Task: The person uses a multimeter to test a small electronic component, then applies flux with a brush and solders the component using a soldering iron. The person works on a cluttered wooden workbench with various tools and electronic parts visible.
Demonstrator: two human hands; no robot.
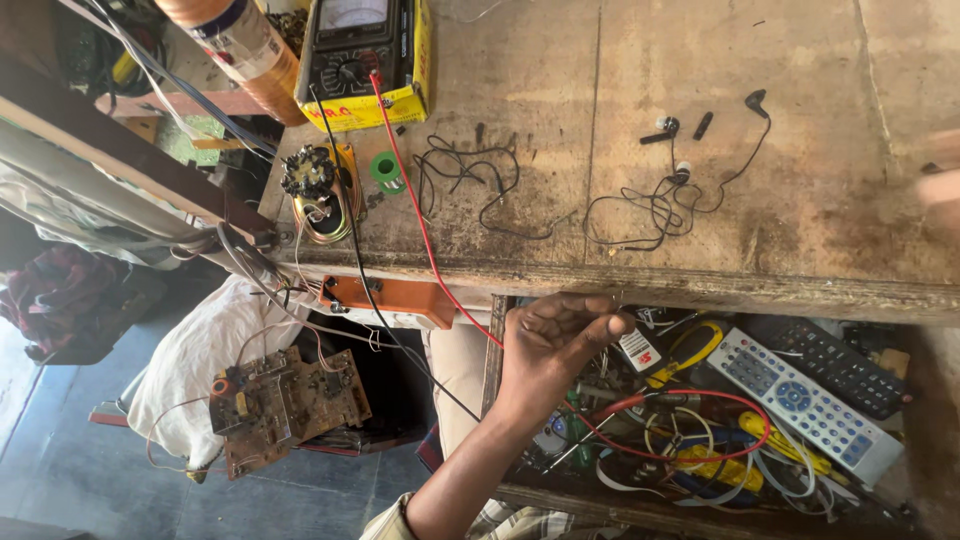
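Reaching into the open drawer (700,500), the left hand (550,345) is held with fingertips pressed together — whether anything is pinched cannot be told — just left of the red test lead (690,400), which a firm 2-finger pinch would be needed to lift.

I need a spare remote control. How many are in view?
2, both in the open drawer: a grey remote and a black remote lying beside it at the drawer's right. Clutter may hide more.
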